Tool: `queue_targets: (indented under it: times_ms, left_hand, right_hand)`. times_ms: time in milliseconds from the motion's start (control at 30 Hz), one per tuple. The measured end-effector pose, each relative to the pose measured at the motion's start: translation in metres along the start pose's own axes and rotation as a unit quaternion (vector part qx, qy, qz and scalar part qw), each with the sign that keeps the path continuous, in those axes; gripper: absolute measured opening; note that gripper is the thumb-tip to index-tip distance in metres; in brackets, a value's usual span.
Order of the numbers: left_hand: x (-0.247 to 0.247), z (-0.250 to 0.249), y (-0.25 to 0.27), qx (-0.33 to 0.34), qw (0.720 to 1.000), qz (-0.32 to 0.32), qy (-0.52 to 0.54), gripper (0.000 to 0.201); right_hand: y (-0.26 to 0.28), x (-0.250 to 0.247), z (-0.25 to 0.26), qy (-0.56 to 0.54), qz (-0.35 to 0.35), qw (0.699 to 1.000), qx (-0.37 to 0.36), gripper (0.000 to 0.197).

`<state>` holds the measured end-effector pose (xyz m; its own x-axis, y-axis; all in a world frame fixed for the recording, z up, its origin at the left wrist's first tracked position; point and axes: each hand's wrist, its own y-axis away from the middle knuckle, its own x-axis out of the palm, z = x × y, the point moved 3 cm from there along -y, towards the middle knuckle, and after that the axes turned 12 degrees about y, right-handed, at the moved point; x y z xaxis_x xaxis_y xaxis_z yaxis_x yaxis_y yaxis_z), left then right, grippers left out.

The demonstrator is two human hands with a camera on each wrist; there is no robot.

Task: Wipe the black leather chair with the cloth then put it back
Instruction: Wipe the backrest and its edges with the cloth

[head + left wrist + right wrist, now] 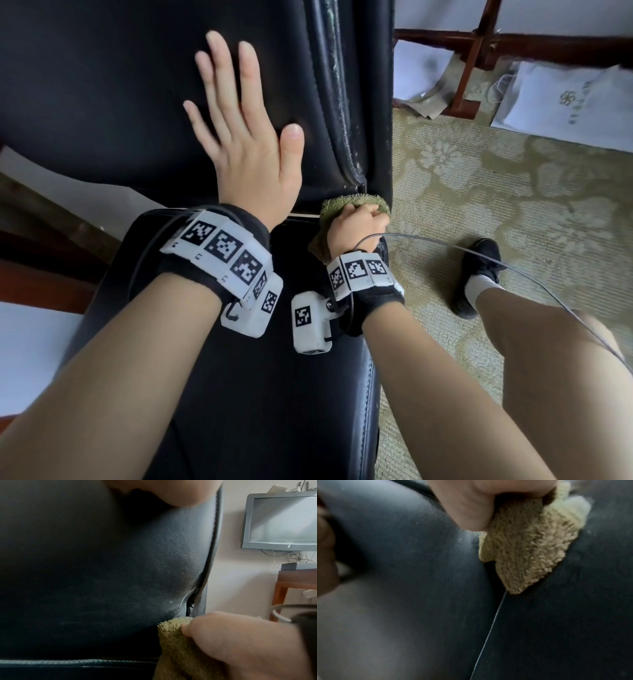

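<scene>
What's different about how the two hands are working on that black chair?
The left hand lies flat with fingers spread straight on the backrest of the black leather chair; the right hand is curled in a grip round the green cloth. The left hand holds nothing; the right holds the cloth at the crease between backrest and seat. The left sits higher up, the right lower, near the chair's edge. Both wear marker-covered wrist bands.

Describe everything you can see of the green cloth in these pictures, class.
The cloth is olive-green terry with a looped, fuzzy pile, bunched into a wad. The right hand grips it with curled fingers, pressing it against the black leather chair at the lower right corner of the backrest, by the seat crease. One pointed fold hangs below the hand onto the leather. The flat left hand does not touch it.
</scene>
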<state>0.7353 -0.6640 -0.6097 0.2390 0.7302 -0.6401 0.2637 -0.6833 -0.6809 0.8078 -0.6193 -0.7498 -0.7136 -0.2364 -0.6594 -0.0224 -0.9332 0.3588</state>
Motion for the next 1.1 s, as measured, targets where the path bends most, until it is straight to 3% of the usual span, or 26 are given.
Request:
queue_targets:
  times_ms: [100,300,433,667,767,867,967,1100]
  left_hand:
    - [0.000,0.000,0.000,0.000,1.000,0.001,0.001,0.065]
    - [0.001,0.000,0.001,0.004,1.000,0.000,-0.004,0.066]
    - [-0.001,0.000,0.002,0.000,1.000,0.009,-0.008,0.065]
    - [0.002,0.001,0.001,-0.004,1.000,0.017,-0.011,0.066]
    - [0.002,0.002,0.001,0.001,1.000,0.014,-0.006,0.064]
    - [0.001,0.002,0.001,-0.004,1.000,0.017,-0.008,0.065]
    - [0.002,-0.001,0.000,-0.006,1.000,0.015,-0.003,0.066]
    - [0.002,-0.001,0.000,-0.009,1.000,0.011,-0.004,0.067]
  right_hand:
    - [0.005,-0.009,-0.006,0.006,-0.001,1.000,-0.011,0.049]
    - [0.040,-0.010,-0.005,-0.058,-0.118,0.976,-0.172,0.053]
    - [0.030,-0.005,0.011,0.036,-0.040,0.990,-0.133,0.055]
    - [0.029,-0.010,-0.005,0.061,-0.015,0.992,-0.111,0.054]
    - [0.019,-0.031,-0.037,-0.030,-0.060,0.993,-0.098,0.050]
    - [-0.007,-0.062,-0.071,-0.127,-0.087,0.987,-0.035,0.047]
    - [-0.048,-0.068,-0.091,-0.200,-0.033,0.979,0.001,0.055]
    - [-0.063,-0.047,-0.079,-0.203,0.064,0.974,-0.082,0.074]
